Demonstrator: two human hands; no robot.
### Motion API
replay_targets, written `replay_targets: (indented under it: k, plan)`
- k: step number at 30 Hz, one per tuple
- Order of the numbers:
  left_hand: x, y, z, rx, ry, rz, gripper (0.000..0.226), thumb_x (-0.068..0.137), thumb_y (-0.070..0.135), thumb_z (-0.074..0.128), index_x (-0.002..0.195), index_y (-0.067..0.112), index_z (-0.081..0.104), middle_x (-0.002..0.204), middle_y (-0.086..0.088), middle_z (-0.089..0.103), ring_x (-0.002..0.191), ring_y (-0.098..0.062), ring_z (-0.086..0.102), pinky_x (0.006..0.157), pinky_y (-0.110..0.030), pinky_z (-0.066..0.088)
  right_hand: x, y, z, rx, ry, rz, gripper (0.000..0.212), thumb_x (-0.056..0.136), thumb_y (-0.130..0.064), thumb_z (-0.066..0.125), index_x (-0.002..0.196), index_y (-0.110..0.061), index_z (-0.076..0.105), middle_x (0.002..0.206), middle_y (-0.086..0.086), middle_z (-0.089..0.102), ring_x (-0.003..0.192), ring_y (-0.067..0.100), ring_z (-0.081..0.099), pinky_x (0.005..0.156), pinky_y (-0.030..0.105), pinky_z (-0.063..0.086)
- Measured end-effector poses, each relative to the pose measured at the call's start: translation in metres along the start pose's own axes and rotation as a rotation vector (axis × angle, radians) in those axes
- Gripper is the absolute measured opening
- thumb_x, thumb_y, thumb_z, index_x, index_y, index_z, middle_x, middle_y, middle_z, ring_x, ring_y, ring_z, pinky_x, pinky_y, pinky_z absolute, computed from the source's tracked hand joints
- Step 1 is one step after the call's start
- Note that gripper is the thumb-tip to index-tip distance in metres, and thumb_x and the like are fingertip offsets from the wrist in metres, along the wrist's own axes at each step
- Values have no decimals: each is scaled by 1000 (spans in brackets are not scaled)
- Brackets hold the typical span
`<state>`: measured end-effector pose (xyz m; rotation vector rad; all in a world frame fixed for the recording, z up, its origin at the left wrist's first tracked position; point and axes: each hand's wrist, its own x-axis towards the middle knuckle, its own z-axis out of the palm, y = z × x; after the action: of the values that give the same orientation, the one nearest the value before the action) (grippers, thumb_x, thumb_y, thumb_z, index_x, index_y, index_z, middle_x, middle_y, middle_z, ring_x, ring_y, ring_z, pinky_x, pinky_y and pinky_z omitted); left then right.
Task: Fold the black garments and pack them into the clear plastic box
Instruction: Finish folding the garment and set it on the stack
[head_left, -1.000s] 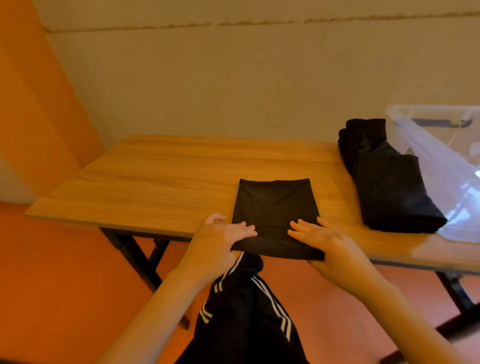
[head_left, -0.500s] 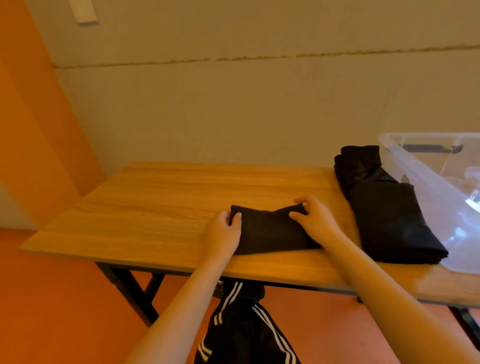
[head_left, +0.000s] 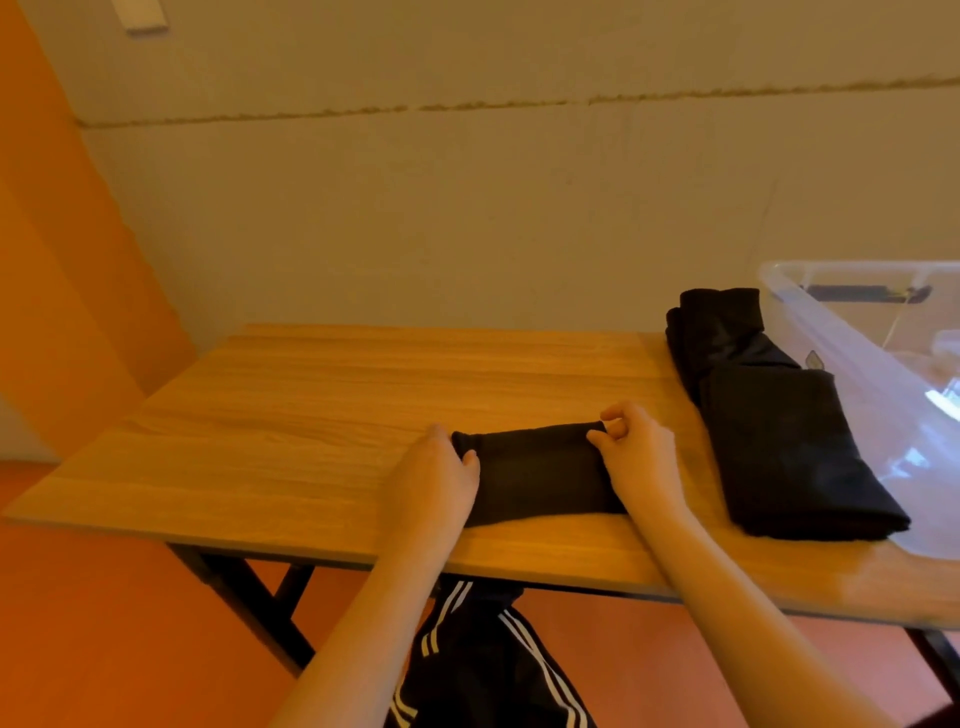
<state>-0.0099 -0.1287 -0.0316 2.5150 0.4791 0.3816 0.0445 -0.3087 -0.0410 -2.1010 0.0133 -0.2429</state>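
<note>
Now your left hand (head_left: 434, 480) and right hand (head_left: 636, 457) are both gripping the far corners of the small folded black garment (head_left: 540, 475) lying on the table (head_left: 311, 415). Right of it, a second folded garment (head_left: 779, 431) is lying against the clear plastic box (head_left: 878, 332), whose contents are blurred and cut off.
</note>
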Motion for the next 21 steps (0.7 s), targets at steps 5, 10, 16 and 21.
replay_targets:
  k: [5,10,16,21]
  plan:
    - [-5,21,-4,224,7,382,47,95,32,46,138,17,37,142,-1,38,133,-16,32,110,-32,29,-6,-1,-13,11,174,-82,22,90,-6,56,111,-10,60,84,-9,55,73,-1,49,65,17,43]
    - [-9,22,19,435,-341,438,57,99,42,22,150,20,11,158,0,7,145,-17,2,117,-39,2,-24,-11,-4,-258,-339,-478,39,94,-22,49,133,-20,48,137,-9,46,129,5,38,109,25,27]
    - [5,12,20,318,-402,265,71,94,57,30,151,20,7,158,1,6,145,-16,0,119,-38,2,-21,3,-2,-674,-459,-358,66,93,-57,23,148,-24,8,156,-7,1,143,7,-5,116,29,-3]
    - [5,8,15,318,-389,250,74,91,61,30,150,20,13,158,2,10,145,-16,4,118,-44,9,-28,3,2,-715,-390,-312,132,37,-81,-37,149,-23,3,157,-5,0,143,10,-4,113,30,-3]
